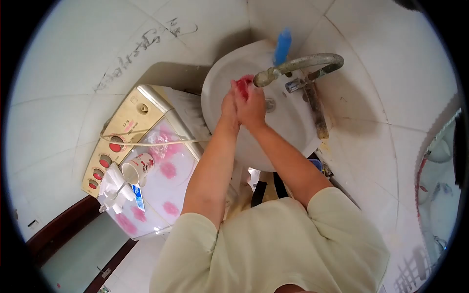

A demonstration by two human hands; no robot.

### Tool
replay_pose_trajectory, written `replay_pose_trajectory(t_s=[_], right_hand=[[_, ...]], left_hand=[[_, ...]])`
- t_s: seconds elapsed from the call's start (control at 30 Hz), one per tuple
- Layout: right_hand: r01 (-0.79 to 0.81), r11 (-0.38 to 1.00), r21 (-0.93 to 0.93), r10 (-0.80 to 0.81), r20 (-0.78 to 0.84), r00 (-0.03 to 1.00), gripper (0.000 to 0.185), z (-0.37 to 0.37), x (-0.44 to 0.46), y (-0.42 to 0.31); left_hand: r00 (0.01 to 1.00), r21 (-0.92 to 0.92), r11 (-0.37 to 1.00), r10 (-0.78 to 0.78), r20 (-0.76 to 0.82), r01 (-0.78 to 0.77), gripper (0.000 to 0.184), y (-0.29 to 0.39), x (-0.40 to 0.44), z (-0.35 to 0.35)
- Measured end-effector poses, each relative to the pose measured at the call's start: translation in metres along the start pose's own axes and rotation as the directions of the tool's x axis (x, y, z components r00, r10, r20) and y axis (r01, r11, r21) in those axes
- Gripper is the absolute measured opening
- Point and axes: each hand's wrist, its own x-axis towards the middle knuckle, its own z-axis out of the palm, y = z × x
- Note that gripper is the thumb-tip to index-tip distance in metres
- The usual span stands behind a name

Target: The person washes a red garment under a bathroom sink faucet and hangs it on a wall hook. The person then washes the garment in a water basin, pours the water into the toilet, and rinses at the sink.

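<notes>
Both my hands are together over the white sink basin [288,132], around a red cloth-like item [244,87]. On the left of the pair is my left hand [229,106], its fingers pressed against the item. My right hand [252,107] lies against it on the right, closed on the same item, which shows between and above the fingers. The worn faucet spout [263,79] ends just above and right of my hands. I cannot make out any water stream. Right of my right hand, the drain [269,104] shows in the basin.
A blue bottle [282,46] stands at the basin's back rim. Left is a washing machine [168,171] with red knobs, bearing a cup [138,168], white tissue [116,188], a toothpaste tube [138,197] and a cord [161,143]. A mirror [439,180] hangs at the right.
</notes>
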Motion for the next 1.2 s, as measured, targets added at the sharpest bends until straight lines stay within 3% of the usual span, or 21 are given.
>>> replay_pose_trajectory(t_s=[0.03, 0.07, 0.13, 0.23, 0.27, 0.3, 0.33, 0.43, 0.47, 0.5, 0.6, 0.7, 0.73, 0.77, 0.83, 0.87, 0.97, 1.0, 1.1, 1.13, 1.2], right_hand=[[-0.126, 0.992, 0.020, 0.127, -0.050, 0.991, 0.023, 0.008, 0.017, 0.011], [-0.264, 0.963, 0.045, 0.268, -0.096, 0.959, 0.022, 0.017, 0.026, 0.026], [-0.126, 0.992, 0.001, 0.125, -0.129, 0.984, 0.031, 0.014, 0.051, 0.050], [-0.408, 0.873, 0.266, 0.363, 0.204, 0.909, 0.030, -0.017, 0.053, 0.017], [-0.151, 0.947, 0.282, 0.117, 0.134, 0.984, 0.029, -0.002, 0.041, 0.031], [-0.233, 0.923, 0.305, 0.154, 0.263, 0.952, 0.027, -0.002, 0.029, 0.018], [0.048, 0.985, 0.166, -0.083, 0.212, 0.974, 0.026, -0.007, 0.010, 0.007], [0.376, 0.922, -0.086, -0.380, -0.031, 0.924, 0.027, -0.003, -0.020, -0.005], [0.030, 0.999, 0.011, -0.029, -0.073, 0.997, 0.029, 0.006, -0.003, 0.000], [-0.220, 0.972, -0.085, 0.230, 0.126, 0.965, 0.036, 0.015, 0.011, 0.036], [-0.284, 0.948, 0.144, 0.293, -0.041, 0.955, 0.027, 0.040, 0.048, 0.113], [-0.525, 0.416, 0.743, 0.454, 0.331, 0.828, 0.028, 0.001, 0.051, 0.079], [-0.712, 0.272, 0.647, 0.445, 0.572, 0.689, 0.033, -0.026, 0.057, 0.052], [-0.732, 0.450, 0.512, 0.346, 0.655, 0.671, 0.033, -0.033, 0.058, 0.055], [-0.610, 0.763, 0.215, 0.205, 0.814, 0.544, 0.035, -0.045, 0.057, 0.060], [-0.445, 0.879, 0.171, 0.158, 0.776, 0.611, 0.032, -0.047, 0.054, 0.058], [-0.459, 0.837, 0.299, 0.223, 0.579, 0.784, 0.030, -0.049, 0.047, 0.057], [-0.352, 0.895, 0.274, 0.175, 0.512, 0.841, 0.030, -0.057, 0.038, 0.027], [0.060, 0.922, 0.382, -0.218, 0.387, 0.896, 0.022, -0.046, -0.011, -0.002], [0.229, 0.946, 0.228, -0.292, 0.295, 0.910, 0.025, -0.042, -0.020, -0.009], [0.491, 0.859, -0.144, -0.473, 0.145, 0.869, 0.030, -0.037, -0.030, -0.019]], left_hand=[[0.979, 0.032, 0.999, -0.014, -0.205, 0.021, 0.042, 0.002, -0.005, 0.018], [0.986, 0.080, 0.997, 0.022, -0.167, -0.009, 0.042, -0.001, -0.009, 0.014], [0.992, 0.165, 0.983, 0.096, -0.081, -0.082, 0.043, -0.005, -0.010, 0.004], [0.998, 0.037, 0.998, 0.054, -0.044, -0.052, 0.044, -0.010, -0.011, 0.009], [0.996, 0.032, 0.995, 0.092, -0.008, -0.092, 0.043, -0.007, 0.000, 0.006], [0.992, 0.022, 0.992, 0.127, 0.021, -0.127, 0.043, -0.003, 0.015, -0.006], [0.986, 0.012, 0.987, 0.159, 0.045, -0.159, 0.043, 0.001, 0.022, -0.017], [0.999, 0.057, 0.998, 0.038, -0.034, -0.036, 0.043, 0.008, -0.006, 0.019], [0.996, 0.149, 0.989, 0.030, -0.087, -0.017, 0.044, -0.002, -0.008, 0.014], [0.989, 0.246, 0.969, 0.022, -0.143, 0.014, 0.046, -0.011, -0.012, 0.005], [0.992, 0.392, 0.920, 0.023, -0.128, 0.030, 0.049, 0.008, -0.016, 0.006], [0.981, 0.353, 0.934, 0.013, -0.196, 0.058, 0.048, 0.025, -0.034, 0.002], [0.973, 0.317, 0.947, 0.024, -0.230, 0.052, 0.048, 0.030, -0.032, 0.003], [0.964, 0.280, 0.959, 0.031, -0.264, 0.046, 0.048, 0.035, -0.030, 0.005], [0.972, 0.215, 0.977, 0.060, -0.226, -0.010, 0.049, 0.030, -0.018, -0.006], [0.982, 0.200, 0.979, 0.068, -0.177, -0.032, 0.049, 0.028, -0.010, -0.011], [0.987, 0.151, 0.988, 0.038, -0.157, -0.014, 0.049, 0.014, 0.005, -0.016], [0.985, 0.138, 0.990, 0.019, -0.171, 0.004, 0.049, 0.012, 0.009, -0.015], [0.988, 0.269, 0.963, 0.035, -0.153, 0.007, 0.049, 0.011, -0.001, 0.003], [0.999, 0.185, 0.982, 0.029, 0.023, -0.033, 0.049, 0.008, 0.002, 0.001], [0.998, 0.096, 0.995, 0.028, 0.058, -0.033, 0.049, -0.010, 0.008, -0.009]])
